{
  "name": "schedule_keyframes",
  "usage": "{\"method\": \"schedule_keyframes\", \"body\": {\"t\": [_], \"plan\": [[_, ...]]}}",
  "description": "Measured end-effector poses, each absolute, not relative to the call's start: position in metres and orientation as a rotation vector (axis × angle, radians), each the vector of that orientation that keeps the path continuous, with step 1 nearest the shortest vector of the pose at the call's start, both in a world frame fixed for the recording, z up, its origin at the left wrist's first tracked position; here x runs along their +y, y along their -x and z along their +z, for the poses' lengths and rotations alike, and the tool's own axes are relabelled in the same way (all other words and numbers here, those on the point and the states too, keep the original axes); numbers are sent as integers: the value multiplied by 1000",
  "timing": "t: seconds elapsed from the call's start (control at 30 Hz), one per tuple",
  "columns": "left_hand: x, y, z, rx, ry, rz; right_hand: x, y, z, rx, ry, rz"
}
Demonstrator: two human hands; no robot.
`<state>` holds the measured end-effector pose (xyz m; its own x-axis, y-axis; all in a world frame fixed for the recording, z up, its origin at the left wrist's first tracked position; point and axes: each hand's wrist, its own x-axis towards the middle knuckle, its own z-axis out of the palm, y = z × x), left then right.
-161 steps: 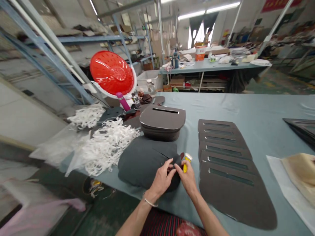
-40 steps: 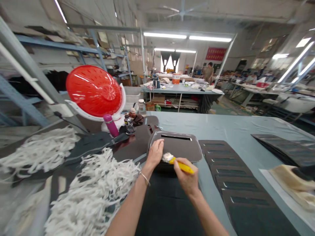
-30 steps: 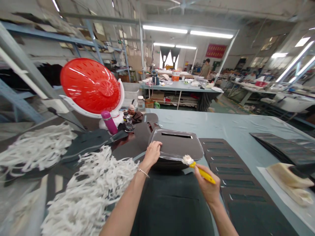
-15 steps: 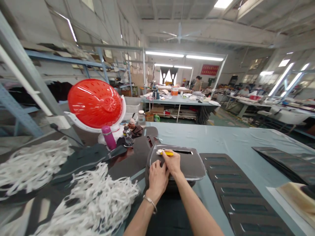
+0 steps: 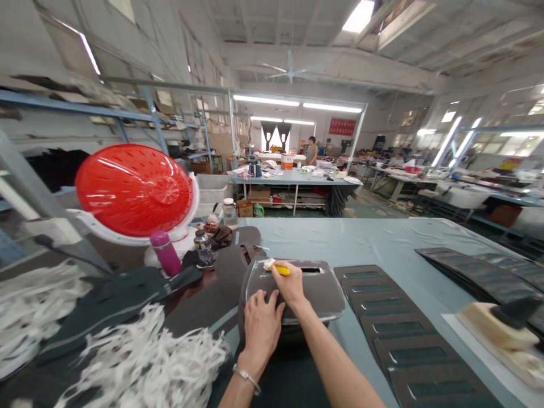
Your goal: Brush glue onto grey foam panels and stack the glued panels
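Observation:
A stack of dark brown slotted pieces (image 5: 323, 289) lies on the grey-blue table (image 5: 382, 238) just ahead of me. My left hand (image 5: 260, 326) rests flat on the top piece, fingers spread, holding it down. My right hand (image 5: 291, 283) is closed on a small yellow-handled brush (image 5: 276, 267). Its whitish bristles touch the top piece's far left corner, beside the slot. The piece's edge looks glossy and wet.
A red fan (image 5: 134, 190), a pink bottle (image 5: 165, 254) and small jars stand at left. White shredded strips (image 5: 140, 362) pile at lower left. Rows of dark slotted pieces (image 5: 395, 334) lie at right, near a glue-stained block (image 5: 497, 334). A person stands at a far table.
My right hand swung the brush from the top piece's near right edge to its far left corner. My left hand shifted from the left edge onto the piece's near part. My view tilted upward.

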<state>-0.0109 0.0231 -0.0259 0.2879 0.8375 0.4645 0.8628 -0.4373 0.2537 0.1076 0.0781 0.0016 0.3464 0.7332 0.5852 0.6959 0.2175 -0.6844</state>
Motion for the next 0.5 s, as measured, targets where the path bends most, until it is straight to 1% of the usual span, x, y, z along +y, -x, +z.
{"method": "schedule_keyframes", "body": {"t": [0.1,0.23,0.3,0.4,0.5], "plan": [[24,12,-26,-1643,2488,-857,73,-141,-7,-1289,1648,20],[24,10,-22,-1668,2488,-851,29,-222,-7,-1031,1853,-184],[24,6,-19,-1695,2481,-831,8,-248,-6,-906,1902,-258],[25,-7,-14,-1761,2504,-835,-12,-257,-12,-866,1920,-236],[28,-34,-13,-1755,2719,-1001,-25,-249,-22,-934,1924,-140]]}}
